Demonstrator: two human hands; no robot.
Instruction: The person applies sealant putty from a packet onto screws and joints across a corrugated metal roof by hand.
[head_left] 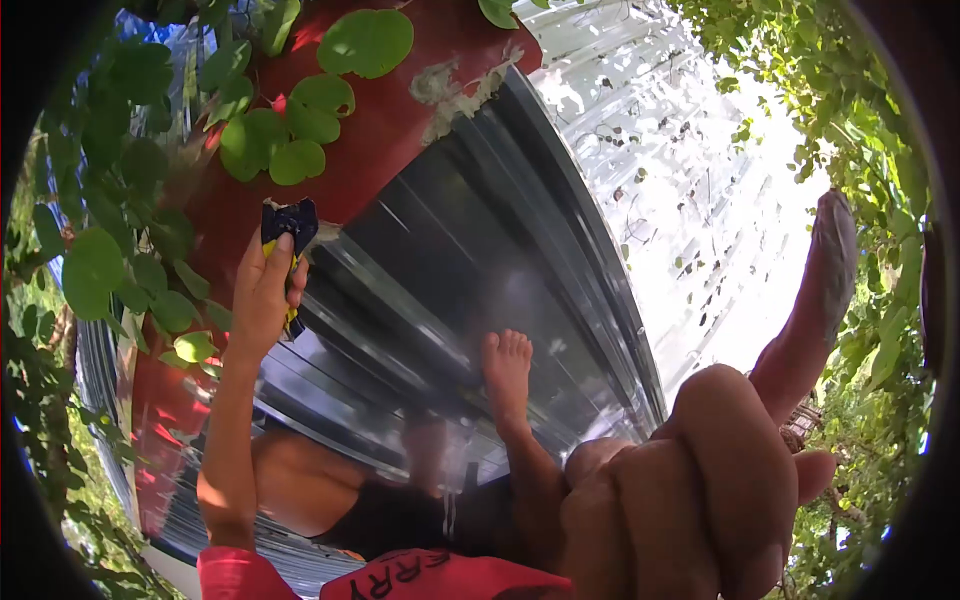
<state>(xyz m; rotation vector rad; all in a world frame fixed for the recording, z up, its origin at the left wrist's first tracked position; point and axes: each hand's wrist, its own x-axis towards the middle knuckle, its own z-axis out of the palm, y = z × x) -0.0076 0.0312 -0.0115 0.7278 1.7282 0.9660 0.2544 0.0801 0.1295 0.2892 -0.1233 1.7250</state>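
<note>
My left hand (262,300) is closed around a crumpled dark blue and yellow packet (290,225), thumb pressed on its front. The packet's top edge looks torn. It is held over the seam where a red metal sheet (370,130) meets dark ribbed metal roofing (420,250). Close to the camera, my right hand (690,480) has its index finger stretched out and the other fingers curled. Grey paste coats that fingertip. No object shows in this hand, though its palm is hidden. Grey-white paste (465,100) is smeared along the upper seam.
My bare foot (510,375) rests on the dark roofing. Leafy branches (120,220) hang over the left side and the red sheet. To the right lies bright, sunlit corrugated sheeting (660,180) scattered with dry leaves, with more foliage (870,120) beyond.
</note>
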